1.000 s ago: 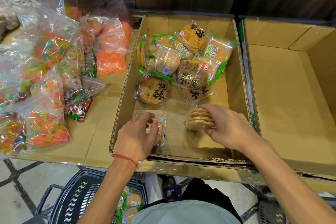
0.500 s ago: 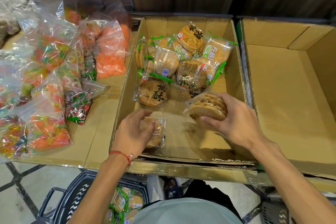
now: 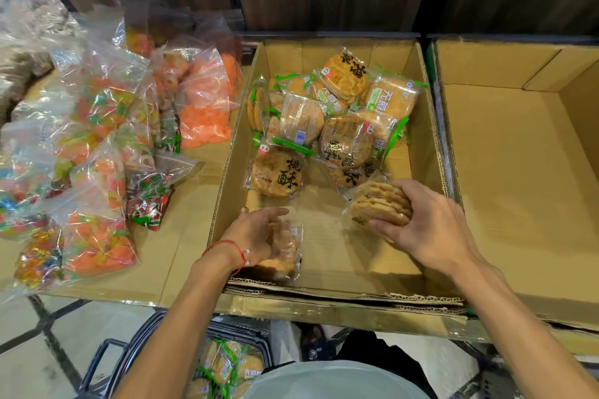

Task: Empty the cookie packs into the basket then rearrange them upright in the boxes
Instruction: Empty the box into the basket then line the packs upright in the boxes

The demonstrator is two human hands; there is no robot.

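matt cardboard box [image 3: 431,126], glossy plastic cookie packs [image 3: 301,118]

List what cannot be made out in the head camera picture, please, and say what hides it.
1. Basket, head view: cut off by the bottom edge, covered by an arm and the torso; pack count unknown.
2. Near pack, head view: blurred, partly under the left hand; label unreadable.
3. Right box, head view: cut off by the right edge.
4. Held pack, head view: right hand covers its near edge.

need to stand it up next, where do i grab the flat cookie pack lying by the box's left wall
Pinch the flat cookie pack by its round rim, coming from the near side: it lies face up, with bare box floor in front and other packs crowding behind.
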